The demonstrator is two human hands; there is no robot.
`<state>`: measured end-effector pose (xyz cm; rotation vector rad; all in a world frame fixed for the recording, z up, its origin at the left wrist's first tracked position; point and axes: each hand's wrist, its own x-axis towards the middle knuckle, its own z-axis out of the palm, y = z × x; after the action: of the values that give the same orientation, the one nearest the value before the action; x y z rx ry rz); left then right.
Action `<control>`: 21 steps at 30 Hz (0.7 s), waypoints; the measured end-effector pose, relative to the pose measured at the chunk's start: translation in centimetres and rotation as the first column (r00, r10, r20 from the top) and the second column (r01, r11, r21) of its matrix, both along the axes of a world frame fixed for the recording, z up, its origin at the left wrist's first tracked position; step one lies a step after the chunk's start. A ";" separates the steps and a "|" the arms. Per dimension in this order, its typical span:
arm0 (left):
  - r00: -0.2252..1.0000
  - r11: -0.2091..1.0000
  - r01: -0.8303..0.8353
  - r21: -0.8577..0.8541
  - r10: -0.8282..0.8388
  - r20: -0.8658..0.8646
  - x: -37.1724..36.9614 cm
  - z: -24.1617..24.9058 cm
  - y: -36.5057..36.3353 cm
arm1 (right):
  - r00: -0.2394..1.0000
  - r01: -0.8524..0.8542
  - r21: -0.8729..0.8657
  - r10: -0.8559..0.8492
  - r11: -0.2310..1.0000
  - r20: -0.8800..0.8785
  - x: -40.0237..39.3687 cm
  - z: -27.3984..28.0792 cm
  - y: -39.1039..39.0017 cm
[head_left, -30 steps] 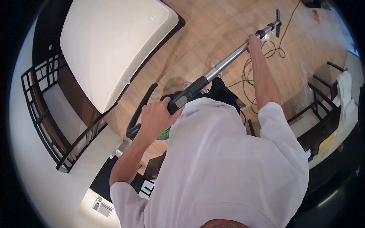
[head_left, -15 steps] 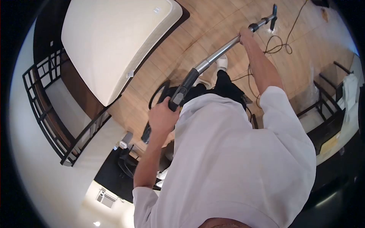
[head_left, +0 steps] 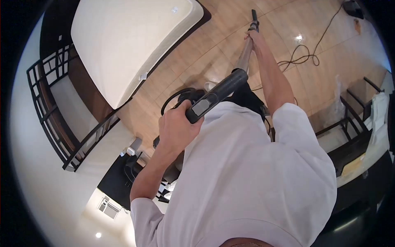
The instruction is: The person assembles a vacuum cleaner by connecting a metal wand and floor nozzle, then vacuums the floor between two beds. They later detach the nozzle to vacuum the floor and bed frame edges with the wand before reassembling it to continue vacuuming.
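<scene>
Gripping the vacuum wand [head_left: 244, 57], left hand [head_left: 177, 126] at handle [head_left: 214, 99], right hand [head_left: 253, 38] near floor head [head_left: 254, 15], farther left than before

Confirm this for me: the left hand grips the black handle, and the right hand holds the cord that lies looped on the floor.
Not quite: the right hand holds the metal tube, not the cord, as the head view shows. The left hand does grip the black handle, and the cord does lie looped on the floor.
</scene>
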<state>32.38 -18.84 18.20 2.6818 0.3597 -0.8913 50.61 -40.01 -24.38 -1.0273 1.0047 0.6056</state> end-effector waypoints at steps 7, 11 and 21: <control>0.998 0.990 -0.050 0.132 0.045 0.043 -0.2 -0.2 2.7 | 0.994 0.110 0.012 -0.110 0.994 -0.018 0.8 -1.0 3.3; 0.996 0.987 -0.067 0.145 0.058 0.065 -0.4 -1.5 4.0 | 0.956 0.291 0.245 -0.293 0.925 -0.026 0.8 -2.0 3.6; 0.985 0.952 0.149 0.266 -0.168 0.047 -2.4 -1.7 6.9 | 0.994 -0.085 -0.232 0.097 0.969 0.041 0.1 1.2 3.4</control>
<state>30.01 -11.91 16.49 3.0135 0.2652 -0.8441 50.73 -36.63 -23.21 -1.2928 1.0022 0.5426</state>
